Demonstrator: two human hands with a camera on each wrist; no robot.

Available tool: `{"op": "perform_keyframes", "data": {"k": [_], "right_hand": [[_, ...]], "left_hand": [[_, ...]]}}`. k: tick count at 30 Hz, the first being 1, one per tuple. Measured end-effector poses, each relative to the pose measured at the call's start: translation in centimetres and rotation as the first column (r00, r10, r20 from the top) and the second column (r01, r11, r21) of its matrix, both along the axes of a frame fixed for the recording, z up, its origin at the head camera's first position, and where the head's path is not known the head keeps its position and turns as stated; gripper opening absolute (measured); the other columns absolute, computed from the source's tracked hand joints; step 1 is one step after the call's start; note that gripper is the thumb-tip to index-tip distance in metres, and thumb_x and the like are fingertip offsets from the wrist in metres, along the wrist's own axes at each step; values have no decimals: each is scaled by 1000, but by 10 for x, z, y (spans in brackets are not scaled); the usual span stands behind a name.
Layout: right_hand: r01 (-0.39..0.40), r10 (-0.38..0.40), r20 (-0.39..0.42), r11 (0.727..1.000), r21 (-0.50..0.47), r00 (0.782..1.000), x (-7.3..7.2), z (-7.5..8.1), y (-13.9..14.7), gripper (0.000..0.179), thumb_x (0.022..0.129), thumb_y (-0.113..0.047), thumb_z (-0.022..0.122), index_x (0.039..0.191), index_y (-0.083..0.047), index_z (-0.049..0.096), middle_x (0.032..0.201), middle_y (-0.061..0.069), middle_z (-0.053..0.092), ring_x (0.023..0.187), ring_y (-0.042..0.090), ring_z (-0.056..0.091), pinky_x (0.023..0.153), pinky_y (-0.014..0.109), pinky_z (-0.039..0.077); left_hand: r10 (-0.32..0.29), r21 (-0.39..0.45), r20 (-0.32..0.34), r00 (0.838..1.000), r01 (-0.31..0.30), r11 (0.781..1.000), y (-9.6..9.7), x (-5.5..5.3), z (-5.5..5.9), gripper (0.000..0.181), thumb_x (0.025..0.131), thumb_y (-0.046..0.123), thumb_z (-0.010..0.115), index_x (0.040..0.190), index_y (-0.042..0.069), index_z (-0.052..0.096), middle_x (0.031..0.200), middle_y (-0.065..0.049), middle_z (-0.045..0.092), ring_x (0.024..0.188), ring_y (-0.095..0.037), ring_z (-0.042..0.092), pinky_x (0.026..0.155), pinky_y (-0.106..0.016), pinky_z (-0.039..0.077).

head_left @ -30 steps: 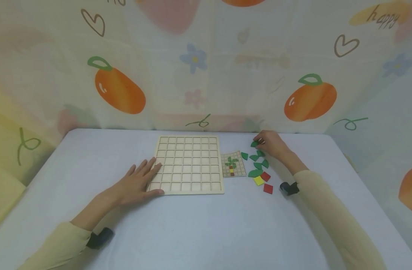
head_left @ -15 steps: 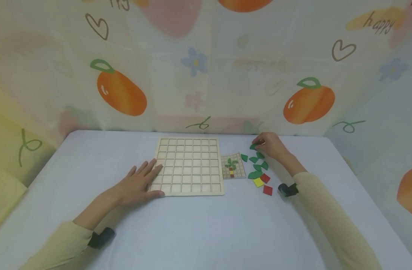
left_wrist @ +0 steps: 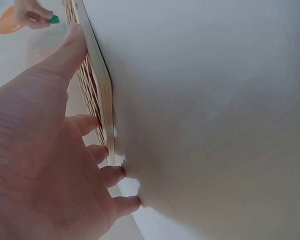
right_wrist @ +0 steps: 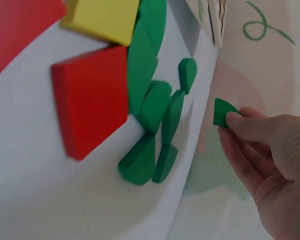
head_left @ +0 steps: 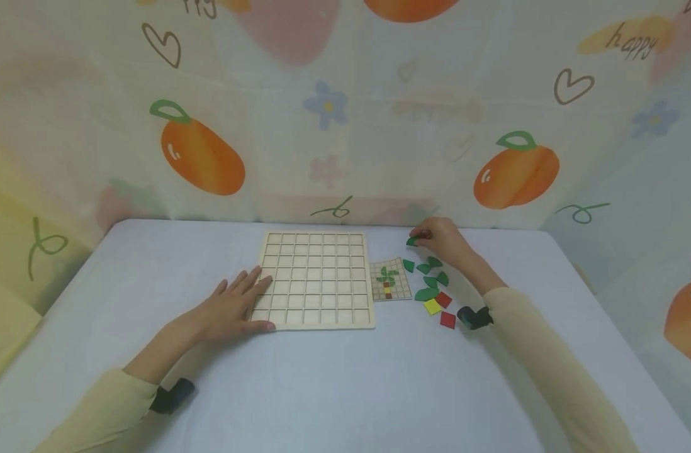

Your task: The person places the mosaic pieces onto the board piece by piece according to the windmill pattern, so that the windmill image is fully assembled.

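A pale wooden grid board lies on the table, its square cells bare. My left hand rests spread over its left edge, with thumb and fingertips touching the rim and the tabletop; the left wrist view shows the board's side against the thumb. Between thumb and fingers my right hand pinches a green quarter-round block, held above the table behind the other pieces. Beneath it several green curved blocks lie loose, beside a yellow square and red squares.
A small pattern card sits against the board's right side, printed with a green, red and yellow flower. The white tabletop ends at a printed cloth backdrop with oranges.
My right hand has moved left, carrying the green quarter-round block away from above the loose green pieces. The left hand stays on the board.
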State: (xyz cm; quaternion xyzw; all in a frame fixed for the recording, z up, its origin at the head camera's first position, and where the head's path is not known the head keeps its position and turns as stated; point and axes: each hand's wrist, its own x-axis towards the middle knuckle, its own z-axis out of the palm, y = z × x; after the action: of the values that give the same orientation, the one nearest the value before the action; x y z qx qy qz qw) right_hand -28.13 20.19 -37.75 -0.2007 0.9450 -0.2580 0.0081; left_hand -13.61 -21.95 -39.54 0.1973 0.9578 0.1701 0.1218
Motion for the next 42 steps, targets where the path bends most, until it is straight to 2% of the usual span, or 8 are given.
{"op": "perform_keyframes", "data": {"k": [10,17,21,28,33,37,42], "right_hand": [[-75,75,-30,997,-1,997,0,10,-25,15,90,1,68,104,3,73,100,15,69,95,28,65,84,39,55],[-138,134,-47,984,-113,990,-7,8,-41,14,89,0,69,102,4,73,100,17,71,92,29,68,81,39,56],[-152,147,-45,979,-136,988,-9,6,-50,14,89,1,69,102,4,74,100,17,71,90,28,68,80,38,56],[-178,174,-38,977,-120,984,-10,4,-60,15,89,1,69,102,4,74,100,15,71,88,26,67,80,37,56],[-207,203,-51,972,-115,978,-13,4,-68,14,88,-2,71,101,2,75,100,14,73,86,23,68,79,35,56],[-236,234,-28,961,-146,972,-13,0,-78,14,89,-3,70,101,2,75,102,14,73,90,24,69,82,36,56],[-229,242,52,956,-184,969,-11,-3,-92,17,91,-5,68,105,2,74,108,14,72,101,27,68,89,37,54]], "left_hand": [[15,-25,-16,1000,-15,1000,-1,0,-1,97,83,63,64,154,6,29,160,-24,16,144,-51,13,109,-71,10],[17,-43,-17,1000,-18,999,-1,0,2,95,83,63,65,154,8,31,160,-24,17,143,-52,15,108,-73,11],[14,-34,-32,999,-15,999,-1,0,1,94,84,63,64,153,10,32,159,-24,18,143,-52,16,107,-73,12],[14,-16,-33,999,-15,1000,-2,0,-3,94,84,64,64,154,11,32,160,-23,17,143,-51,15,107,-73,11],[13,-28,-36,999,-14,1000,0,0,0,94,83,64,64,154,10,32,160,-23,19,143,-51,16,107,-73,12],[13,-29,-33,999,-14,999,0,1,2,95,84,63,64,154,10,30,159,-23,19,143,-52,17,107,-73,13],[5,-39,-51,999,-7,999,-2,-1,0,94,83,64,64,154,11,31,159,-23,21,142,-51,18,106,-73,15]]}}
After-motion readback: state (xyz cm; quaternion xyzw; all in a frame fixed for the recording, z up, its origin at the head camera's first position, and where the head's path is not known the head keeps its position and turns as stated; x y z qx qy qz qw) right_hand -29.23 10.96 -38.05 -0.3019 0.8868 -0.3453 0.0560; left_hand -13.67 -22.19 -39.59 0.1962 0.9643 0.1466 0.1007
